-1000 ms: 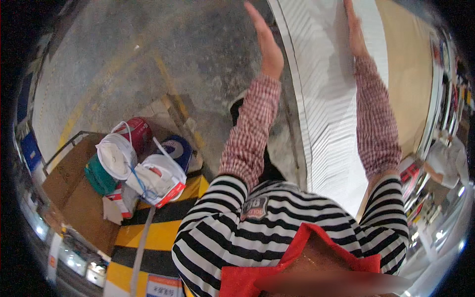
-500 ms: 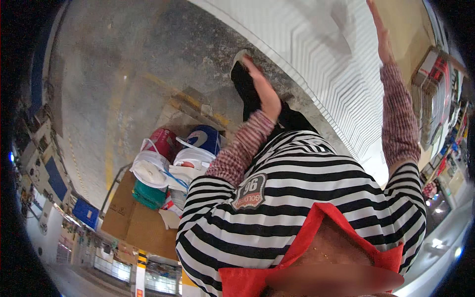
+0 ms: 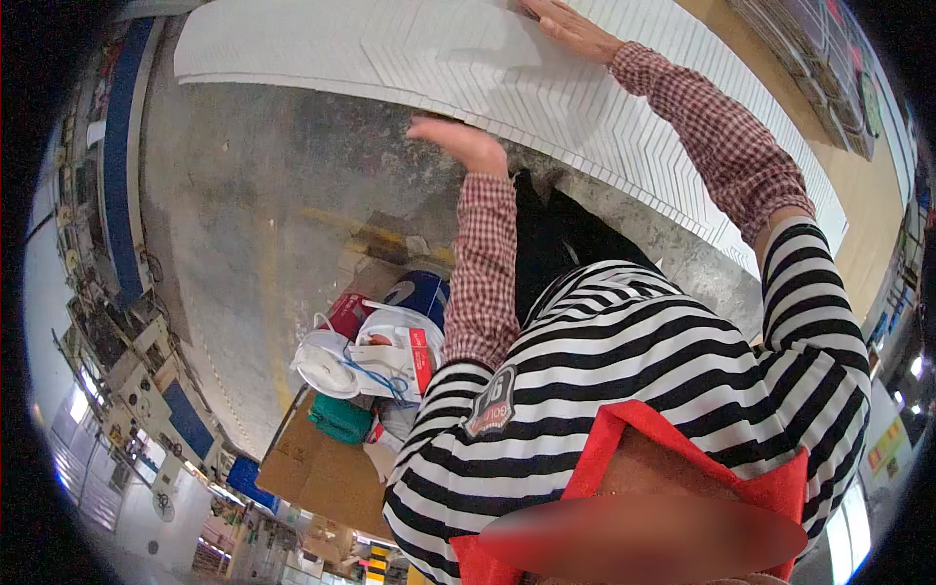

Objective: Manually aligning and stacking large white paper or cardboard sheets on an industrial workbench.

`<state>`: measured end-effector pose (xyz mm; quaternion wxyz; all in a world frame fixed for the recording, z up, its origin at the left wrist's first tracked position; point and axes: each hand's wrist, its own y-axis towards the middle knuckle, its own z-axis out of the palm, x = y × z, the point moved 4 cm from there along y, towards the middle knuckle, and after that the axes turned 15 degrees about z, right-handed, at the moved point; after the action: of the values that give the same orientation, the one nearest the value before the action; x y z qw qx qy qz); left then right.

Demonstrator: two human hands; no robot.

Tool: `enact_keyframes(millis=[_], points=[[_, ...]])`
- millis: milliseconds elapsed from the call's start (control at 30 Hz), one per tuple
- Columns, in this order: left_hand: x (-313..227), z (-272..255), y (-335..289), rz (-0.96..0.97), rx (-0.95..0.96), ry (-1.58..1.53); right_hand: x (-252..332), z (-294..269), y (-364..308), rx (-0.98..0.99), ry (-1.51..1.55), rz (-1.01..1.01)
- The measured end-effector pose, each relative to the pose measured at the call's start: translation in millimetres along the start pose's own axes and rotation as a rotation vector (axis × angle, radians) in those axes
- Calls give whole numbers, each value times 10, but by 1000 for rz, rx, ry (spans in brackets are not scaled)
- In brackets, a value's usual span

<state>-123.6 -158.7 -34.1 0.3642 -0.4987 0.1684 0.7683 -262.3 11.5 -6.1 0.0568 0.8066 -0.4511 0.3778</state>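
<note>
A long white sheet (image 3: 409,54) patterned with grey zigzag lines spreads across the top of the view and bends down to the right. My right hand (image 3: 575,31) lies over it with fingers stretched out, nothing in them. Just short of the sheet's near edge is my left hand (image 3: 460,142), seen over the floor, its fingers extended and slightly blurred. It appears to hold nothing; whether it touches the edge I cannot tell. Both forearms wear red checked sleeves.
At my left stand a cardboard box (image 3: 317,468), a white bag (image 3: 390,336), a blue container (image 3: 421,292) and a green bundle (image 3: 339,419) close together. A tan tabletop (image 3: 829,185) shows beyond the sheet, with a wrapped stack (image 3: 804,58) on it.
The view has turned, so the sheet now runs across the top. My right hand has come inward over the sheet; my left hand now points left near its edge.
</note>
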Motion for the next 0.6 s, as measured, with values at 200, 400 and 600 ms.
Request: enact_keyframes(millis=[200,400,600], points=[[368,-113,-933,-356,-192,78,-67,-293,-406,-91,141,57],[329,338,-1137,-437,-152,-181,-220,-676,-1548,-475,164,43],[271,158,-1238,-510,-169,-42,-115,-202,-2993,-524,327,285]])
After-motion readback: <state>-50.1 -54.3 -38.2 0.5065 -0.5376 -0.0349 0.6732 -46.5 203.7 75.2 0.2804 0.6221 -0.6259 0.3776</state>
